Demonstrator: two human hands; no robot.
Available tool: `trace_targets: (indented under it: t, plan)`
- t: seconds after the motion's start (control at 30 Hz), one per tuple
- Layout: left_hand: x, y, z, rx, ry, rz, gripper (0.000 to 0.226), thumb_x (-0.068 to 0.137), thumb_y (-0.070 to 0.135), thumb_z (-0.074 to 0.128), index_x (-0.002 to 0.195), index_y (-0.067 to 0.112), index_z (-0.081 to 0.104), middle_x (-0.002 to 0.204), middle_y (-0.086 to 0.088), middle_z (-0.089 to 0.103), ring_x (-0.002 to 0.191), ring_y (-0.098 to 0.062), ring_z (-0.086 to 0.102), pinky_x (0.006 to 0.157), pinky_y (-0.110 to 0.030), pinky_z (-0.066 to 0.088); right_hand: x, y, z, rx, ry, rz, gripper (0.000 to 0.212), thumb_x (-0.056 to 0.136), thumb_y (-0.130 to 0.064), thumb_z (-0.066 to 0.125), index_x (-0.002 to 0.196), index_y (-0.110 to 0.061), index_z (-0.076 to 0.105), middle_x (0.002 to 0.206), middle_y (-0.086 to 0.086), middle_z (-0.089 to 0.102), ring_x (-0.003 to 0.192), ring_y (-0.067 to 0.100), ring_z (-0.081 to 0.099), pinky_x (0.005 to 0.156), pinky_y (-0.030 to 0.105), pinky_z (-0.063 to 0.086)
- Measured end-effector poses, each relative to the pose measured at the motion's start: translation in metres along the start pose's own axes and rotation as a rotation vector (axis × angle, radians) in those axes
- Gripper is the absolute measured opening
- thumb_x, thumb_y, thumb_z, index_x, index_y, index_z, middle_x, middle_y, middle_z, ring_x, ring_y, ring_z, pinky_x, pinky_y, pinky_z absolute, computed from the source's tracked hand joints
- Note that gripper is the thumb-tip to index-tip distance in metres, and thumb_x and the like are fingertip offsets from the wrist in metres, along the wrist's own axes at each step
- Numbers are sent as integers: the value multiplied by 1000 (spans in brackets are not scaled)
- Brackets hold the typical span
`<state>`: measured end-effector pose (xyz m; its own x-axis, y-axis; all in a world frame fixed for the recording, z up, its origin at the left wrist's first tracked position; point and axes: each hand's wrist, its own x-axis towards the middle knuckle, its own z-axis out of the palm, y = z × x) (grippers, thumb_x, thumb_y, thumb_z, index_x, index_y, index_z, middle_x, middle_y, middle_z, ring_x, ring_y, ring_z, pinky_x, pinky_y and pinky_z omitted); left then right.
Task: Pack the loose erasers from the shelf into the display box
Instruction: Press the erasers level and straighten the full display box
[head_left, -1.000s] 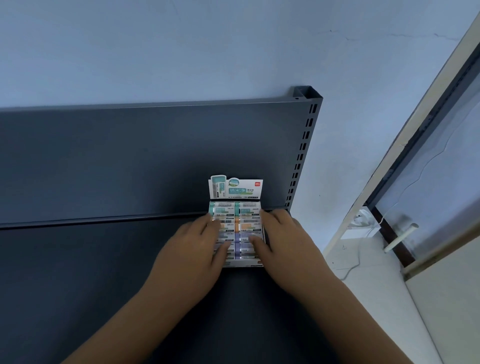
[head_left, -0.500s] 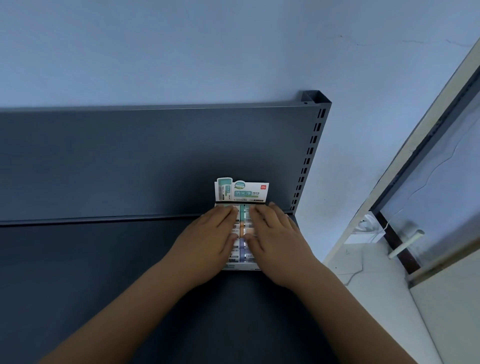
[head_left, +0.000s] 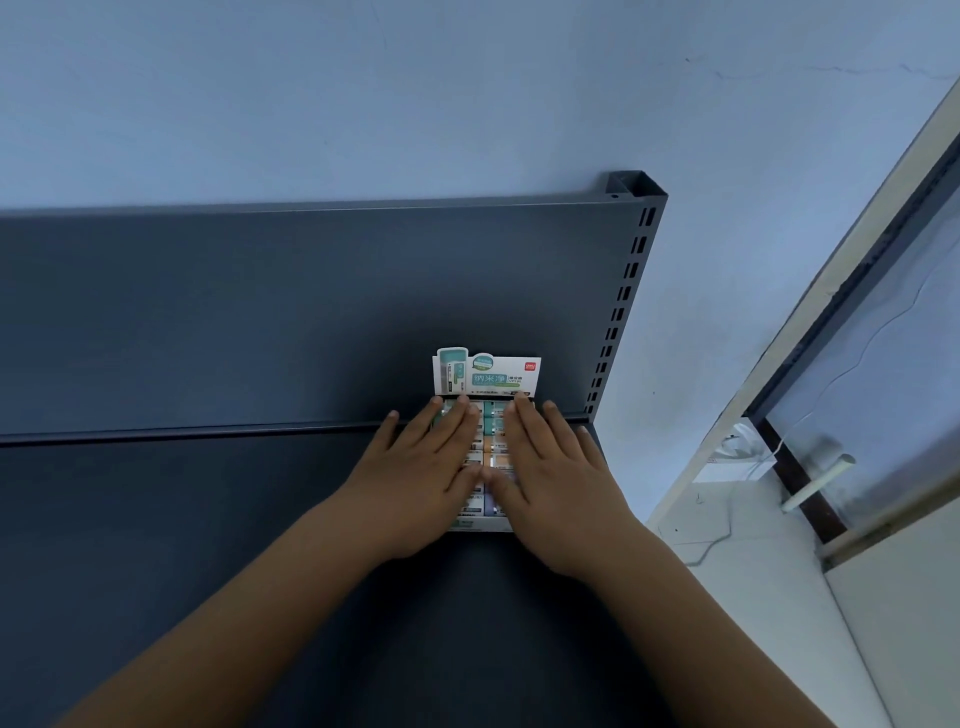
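A white display box (head_left: 480, 526) with an upright printed header card (head_left: 485, 379) lies on the dark shelf near its right end. Wrapped erasers (head_left: 492, 441) in teal, orange and purple fill it in two columns. My left hand (head_left: 421, 475) lies flat on the left column with straight fingers. My right hand (head_left: 556, 478) lies flat on the right column in the same way. Both palms cover most of the erasers; only the strip between my hands shows.
The dark grey shelf (head_left: 182, 545) stretches left, with its back panel (head_left: 311, 312) behind the box. A slotted upright (head_left: 621, 312) ends the shelf at the right. Beyond it are a pale wall, floor with a cable (head_left: 711, 545), and a window frame.
My hands have moved from the box's sides onto its top. Their fingers now lie straight over the erasers and reach the header card.
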<state>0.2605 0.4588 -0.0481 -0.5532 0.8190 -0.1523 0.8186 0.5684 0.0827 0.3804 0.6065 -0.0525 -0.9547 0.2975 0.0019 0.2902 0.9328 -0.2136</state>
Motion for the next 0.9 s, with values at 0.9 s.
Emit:
trace_targets:
  t: [0.9]
  plan:
    - [-13, 9, 9, -69, 45, -21, 74, 95, 61, -2, 157, 23, -18, 162, 10, -28, 147, -4, -28, 125, -36, -8, -5, 5, 0, 30, -51, -53, 63, 106, -52, 11, 160, -25, -7, 167, -8, -17, 152, 9, -20, 126, 40, -3]
